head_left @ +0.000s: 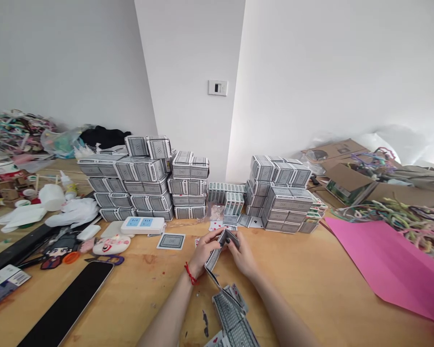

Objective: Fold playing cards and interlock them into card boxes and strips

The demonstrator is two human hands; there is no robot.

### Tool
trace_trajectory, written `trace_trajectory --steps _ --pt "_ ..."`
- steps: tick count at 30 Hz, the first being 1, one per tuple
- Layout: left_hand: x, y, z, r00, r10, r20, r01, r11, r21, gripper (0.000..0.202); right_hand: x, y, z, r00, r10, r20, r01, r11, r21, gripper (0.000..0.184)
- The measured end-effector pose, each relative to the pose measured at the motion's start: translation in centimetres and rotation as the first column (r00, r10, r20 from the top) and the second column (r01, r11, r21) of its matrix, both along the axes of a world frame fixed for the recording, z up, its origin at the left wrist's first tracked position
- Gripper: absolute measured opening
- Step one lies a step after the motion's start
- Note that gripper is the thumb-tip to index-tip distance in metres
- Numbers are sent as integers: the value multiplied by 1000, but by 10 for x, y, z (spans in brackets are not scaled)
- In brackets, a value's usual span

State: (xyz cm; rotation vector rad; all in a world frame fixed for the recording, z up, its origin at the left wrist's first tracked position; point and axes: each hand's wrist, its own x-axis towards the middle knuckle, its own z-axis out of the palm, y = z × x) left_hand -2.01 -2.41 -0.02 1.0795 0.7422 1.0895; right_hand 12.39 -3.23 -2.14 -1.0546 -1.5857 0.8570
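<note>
Both my hands meet over the middle of the table around a strip of folded playing cards [214, 259] with grey patterned backs. My left hand [204, 250] closes on its left side, a red string bracelet at the wrist. On the strip's right end, my right hand [241, 253] pinches with thumb and fingers. The strip bends down toward more joined cards [235, 315] lying between my forearms, some with red-marked faces showing. Just beyond my hands lie loose cards [217, 225], and a single card [171, 241] rests face down to the left.
Blocks built of cards stand stacked at back left [144, 183] and back right [289, 202]. A white power strip [142, 225], a phone [68, 303] and a utility knife [106, 260] lie left. Pink paper [379, 260], a cardboard box [354, 183] and tangled pipe cleaners [408, 226] occupy the right.
</note>
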Motion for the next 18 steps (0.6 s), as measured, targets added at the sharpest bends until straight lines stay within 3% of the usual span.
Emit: trace_trajectory --steps 3,6,9,13,16,18 --pt "-3 2 2 998 53 -15 -53 998 22 51 4 -2 6 996 42 -76 -42 999 -11 33" --pt "-12 5 3 991 130 -16 -130 991 45 54 10 1 3 991 -115 -73 114 993 -15 31" --pt "-21 9 1 968 250 -37 -247 967 57 50 13 5 -2 971 -228 74 227 974 19 24" --pt "-28 14 -3 925 377 -47 -374 926 57 44 8 2 -2 915 -154 374 103 983 153 22" --pt "-28 15 -4 911 412 -32 -411 911 37 40 1 -4 2 799 -133 586 46 986 162 37" --pt "-28 16 -5 911 412 -15 -412 911 12 38 -2 -5 4 741 -138 658 45 987 156 33"
